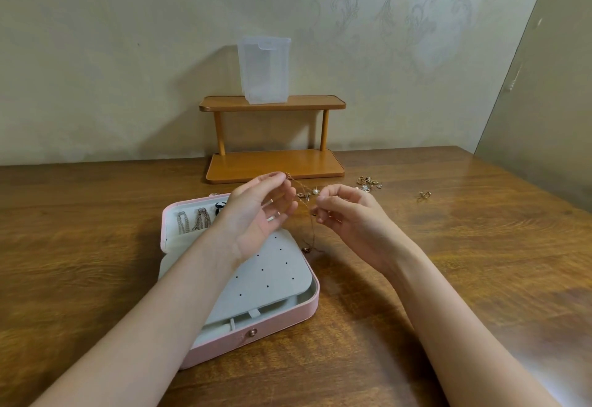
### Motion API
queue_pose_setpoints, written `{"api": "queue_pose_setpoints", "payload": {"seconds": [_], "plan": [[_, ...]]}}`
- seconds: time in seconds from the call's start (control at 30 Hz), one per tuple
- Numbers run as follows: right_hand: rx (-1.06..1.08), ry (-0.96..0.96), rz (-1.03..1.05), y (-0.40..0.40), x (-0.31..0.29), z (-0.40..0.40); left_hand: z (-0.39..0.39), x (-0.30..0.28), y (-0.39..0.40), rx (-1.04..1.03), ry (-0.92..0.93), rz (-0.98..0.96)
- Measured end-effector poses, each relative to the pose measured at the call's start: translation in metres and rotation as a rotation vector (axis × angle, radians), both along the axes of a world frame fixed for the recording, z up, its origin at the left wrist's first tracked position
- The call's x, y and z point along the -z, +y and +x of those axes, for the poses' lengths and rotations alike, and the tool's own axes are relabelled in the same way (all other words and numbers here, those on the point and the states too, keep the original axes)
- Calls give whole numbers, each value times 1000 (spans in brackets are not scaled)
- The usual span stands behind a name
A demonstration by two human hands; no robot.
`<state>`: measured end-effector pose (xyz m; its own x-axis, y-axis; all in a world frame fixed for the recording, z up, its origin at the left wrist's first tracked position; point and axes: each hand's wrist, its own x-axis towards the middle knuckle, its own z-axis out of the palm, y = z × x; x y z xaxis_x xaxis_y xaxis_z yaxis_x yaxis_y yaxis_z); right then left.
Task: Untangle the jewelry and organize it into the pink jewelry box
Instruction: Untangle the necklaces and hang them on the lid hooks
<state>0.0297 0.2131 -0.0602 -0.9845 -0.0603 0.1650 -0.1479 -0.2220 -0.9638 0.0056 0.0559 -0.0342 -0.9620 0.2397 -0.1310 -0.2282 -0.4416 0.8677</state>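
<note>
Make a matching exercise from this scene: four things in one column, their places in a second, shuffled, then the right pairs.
Things
1. thin chain
2. clear plastic container
3. loose earrings
4. chains already stored

Places
A. on the top shelf of the wooden stand
B. inside the pink jewelry box
C. pinched between the left hand and right hand
D. lying on the table, right of the stand

Pairs: 1-C, 2-A, 3-D, 4-B

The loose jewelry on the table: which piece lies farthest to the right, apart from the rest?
The small gold earring, lying alone on the bare wood table. The cluster of gold pieces sits further left, nearer the right hand.
</note>
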Motion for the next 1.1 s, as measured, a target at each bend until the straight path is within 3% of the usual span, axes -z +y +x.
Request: {"api": "queue_pose_setpoints", "payload": {"seconds": [0.07, 0.13, 0.23, 0.3, 0.57, 0.73, 0.9, 1.1], "plan": [[31, -42, -38, 0, 1, -1, 2, -2, -2, 56, -29, 99], [67, -92, -135, 1, 0, -1, 6, -4, 0, 98, 7, 39], [52, -87, -199, -1, -2, 1, 9, 4, 8, 34, 232, -569], [15, -58, -181, -3, -3, 2, 8, 8, 12, -17, 332, -725], [79, -49, -18, -1, -4, 5, 8, 2, 10, -49, 172, -483], [49, -28, 23, -3, -4, 6, 12, -2, 11, 25, 159, -462], [64, 11, 69, -3, -6, 7, 13, -2, 12, 148, 192, -578], [121, 39, 153, 3, -7, 7, 4, 1, 8, 89, 125, -451]]}}
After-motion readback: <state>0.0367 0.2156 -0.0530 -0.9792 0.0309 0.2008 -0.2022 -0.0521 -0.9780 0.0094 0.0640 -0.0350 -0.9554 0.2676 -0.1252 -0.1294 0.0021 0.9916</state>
